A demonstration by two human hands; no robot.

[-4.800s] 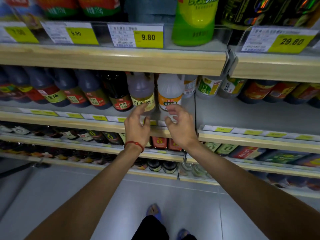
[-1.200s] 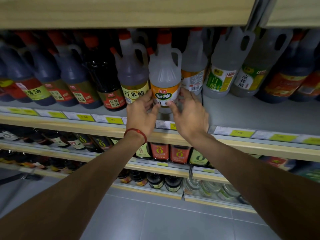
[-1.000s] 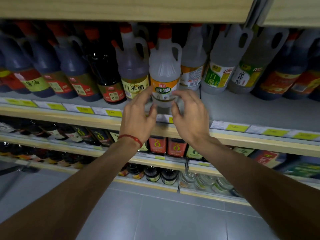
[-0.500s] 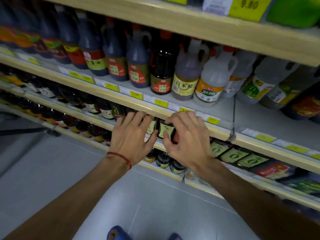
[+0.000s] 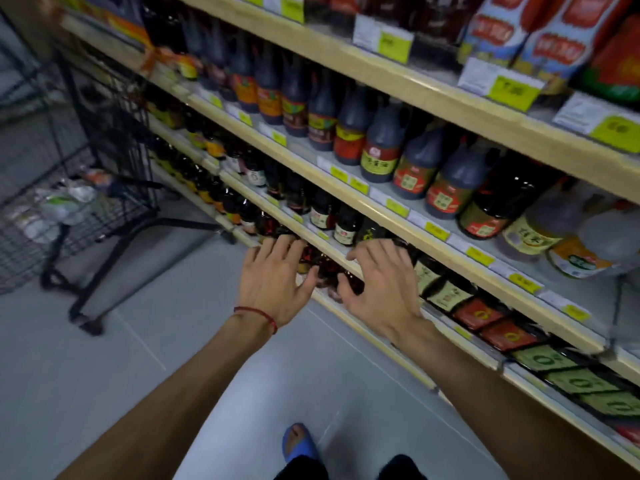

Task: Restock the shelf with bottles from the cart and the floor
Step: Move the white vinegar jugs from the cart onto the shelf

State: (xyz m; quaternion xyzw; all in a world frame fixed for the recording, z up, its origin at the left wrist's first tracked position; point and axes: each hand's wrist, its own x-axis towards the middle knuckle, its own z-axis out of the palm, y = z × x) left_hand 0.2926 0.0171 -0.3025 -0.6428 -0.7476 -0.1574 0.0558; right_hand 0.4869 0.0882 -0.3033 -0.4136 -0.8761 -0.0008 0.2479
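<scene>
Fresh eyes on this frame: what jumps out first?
At centre, the left hand and the right hand, fingers spread and empty, in front of the lower shelves. A row of dark jugs runs along the shelf above them; a black wire cart holding pale bottles stands at far left.

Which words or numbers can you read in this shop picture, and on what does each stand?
None can be read for sure.
The yellow price tags on the wooden shelf edges: blurred.
Paper labels on the dark plastic sauce bottles: too blurred.
</scene>
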